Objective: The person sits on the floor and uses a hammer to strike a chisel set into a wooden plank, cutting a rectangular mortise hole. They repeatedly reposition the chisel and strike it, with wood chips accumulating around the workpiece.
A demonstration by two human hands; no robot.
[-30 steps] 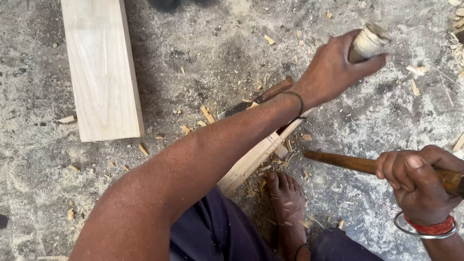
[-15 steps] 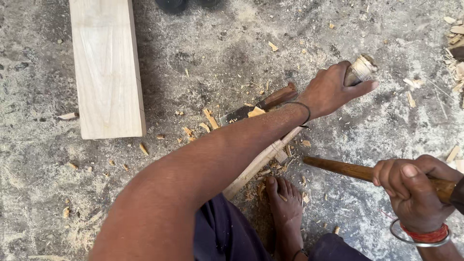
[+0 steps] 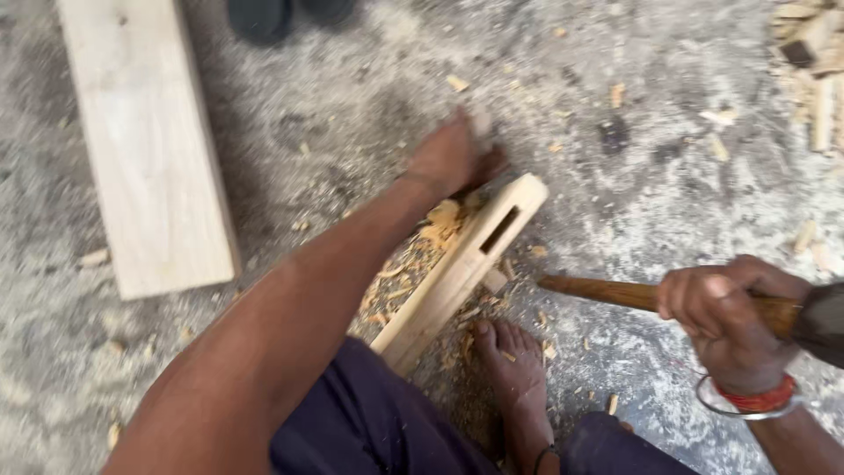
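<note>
From the head camera, looking down: the pale squared wooden batten with a slot cut through its far end [image 3: 462, 268] lies on the dusty grey floor [image 3: 615, 211], its long axis running from the lap, near and left, up to the far right; the slotted end points away from the body; a bare foot [image 3: 514, 369] rests just beside its near half, on the right.

The left hand [image 3: 448, 158] is stretched out past the far end of the batten, just beyond and left of the slot, blurred; it seems to touch something small and dark on the floor, but whether it grips I cannot tell; of the two hands it is plainly the nearer to the slot.

The right hand [image 3: 725, 321] stays well off to the right, closed round a brown wooden handle [image 3: 607, 293] that points leftward toward the batten; a red and metal bangle sits on its wrist.

A broad pale plank [image 3: 145, 141] lies apart on the left; wood chips [image 3: 440, 220] are heaped against the batten.
</note>
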